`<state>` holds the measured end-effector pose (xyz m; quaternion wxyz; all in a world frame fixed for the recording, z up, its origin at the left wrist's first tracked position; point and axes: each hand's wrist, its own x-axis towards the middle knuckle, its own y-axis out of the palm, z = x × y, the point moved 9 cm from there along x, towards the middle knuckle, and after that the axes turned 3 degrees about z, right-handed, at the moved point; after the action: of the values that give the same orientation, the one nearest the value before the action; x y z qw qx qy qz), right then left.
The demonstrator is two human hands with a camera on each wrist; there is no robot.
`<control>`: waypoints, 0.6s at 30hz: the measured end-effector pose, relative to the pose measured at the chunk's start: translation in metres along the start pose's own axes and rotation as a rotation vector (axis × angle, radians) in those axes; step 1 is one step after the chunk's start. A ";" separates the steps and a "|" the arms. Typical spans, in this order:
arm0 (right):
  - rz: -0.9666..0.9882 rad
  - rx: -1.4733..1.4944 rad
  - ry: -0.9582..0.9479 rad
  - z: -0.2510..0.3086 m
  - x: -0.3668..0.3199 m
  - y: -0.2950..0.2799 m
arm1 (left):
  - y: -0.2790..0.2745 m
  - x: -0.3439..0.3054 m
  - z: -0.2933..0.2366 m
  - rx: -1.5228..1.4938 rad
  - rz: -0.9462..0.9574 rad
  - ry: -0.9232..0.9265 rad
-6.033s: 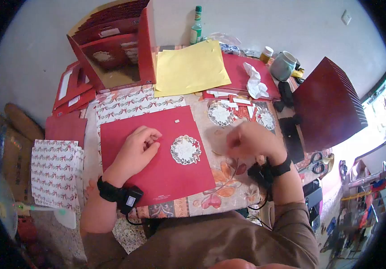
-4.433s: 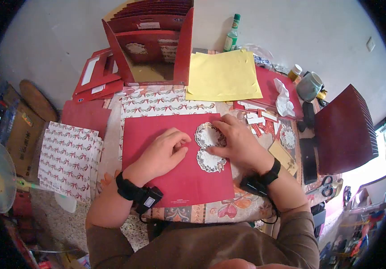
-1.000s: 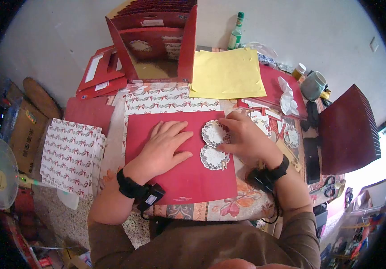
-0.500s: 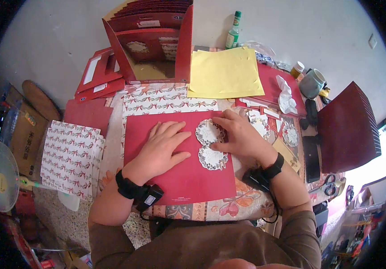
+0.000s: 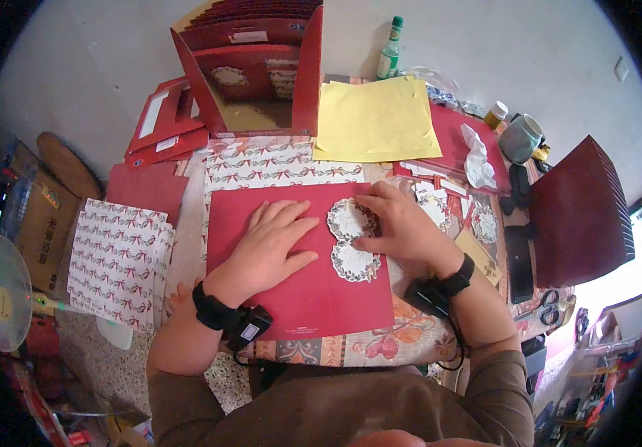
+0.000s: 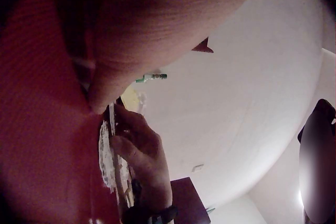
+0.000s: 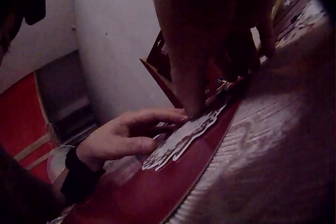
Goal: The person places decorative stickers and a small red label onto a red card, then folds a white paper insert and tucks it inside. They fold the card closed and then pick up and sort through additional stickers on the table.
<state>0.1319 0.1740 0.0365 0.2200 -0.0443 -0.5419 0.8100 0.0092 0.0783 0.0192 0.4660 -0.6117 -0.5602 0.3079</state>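
A large red card sheet (image 5: 321, 305) lies in front of me. On its right side sit two white round wreath cut-outs, the upper one (image 5: 345, 217) slightly overlapping the lower one (image 5: 354, 264). My left hand (image 5: 265, 242) rests on the sheet with fingers spread, left of the cut-outs. Thumb and forefinger of my right hand (image 5: 403, 223) press on the upper cut-out's right side, set apart from each other. Seen from the right wrist, the right thumb touches the surface of the cut-outs (image 7: 181, 142), opposite the left hand (image 7: 118, 134). Part of the upper cut-out hides beneath the right fingers.
Behind the sheet stand a red box of folders (image 5: 306, 82) and yellow paper (image 5: 377, 123). More wreath cut-outs (image 5: 485, 222) and red-and-white strips lie right, near scissors (image 5: 552, 309), a mug (image 5: 520, 138) and a maroon box (image 5: 582, 216). Patterned sheets (image 5: 116, 261) lie left.
Over these seconds, my right hand has brought a second cut-out above the first and nudged it slightly left. My left fingers, curled earlier, now spread on the sheet.
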 end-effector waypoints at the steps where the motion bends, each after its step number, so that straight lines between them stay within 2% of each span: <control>1: -0.001 0.016 -0.002 0.000 0.000 0.000 | 0.000 0.000 0.000 -0.001 -0.002 0.001; 18: 0.030 -0.005 0.023 -0.003 0.000 0.004 | 0.001 0.001 0.001 -0.010 0.000 0.001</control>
<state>0.1319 0.1757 0.0320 0.2136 -0.0621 -0.5405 0.8114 0.0089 0.0791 0.0184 0.4630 -0.6143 -0.5616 0.3049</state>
